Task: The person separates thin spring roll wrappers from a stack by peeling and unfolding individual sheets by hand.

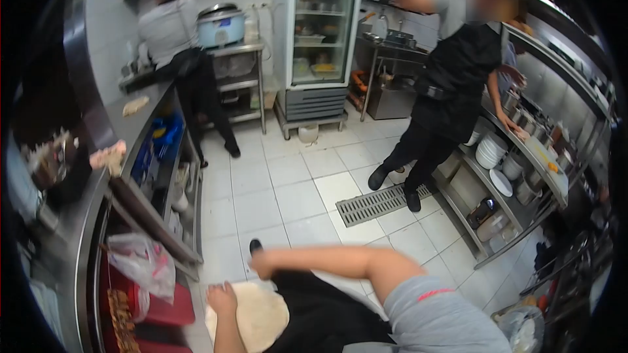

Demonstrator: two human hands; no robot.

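A pale, flat round of dough [260, 314] is in front of my black apron [327, 314], low in the view. My left hand [223, 297] is at its upper left edge, fingers bent over the rim, and the forearm crosses its surface. What supports the dough from below is hidden. Just above the dough's upper edge, my right hand [263, 265] is apart from it at the end of a bent arm. Motion smears its fingers, so I cannot make out whether it holds anything.
A steel counter [82, 212] runs along my left, with a plastic bag [144, 265] below its edge. One co-worker [173, 33] faces the back-left counter; another [451, 85] stands right of the floor drain [373, 206]. A glass-door fridge [320, 33] is at the back, shelves [487, 229] at right.
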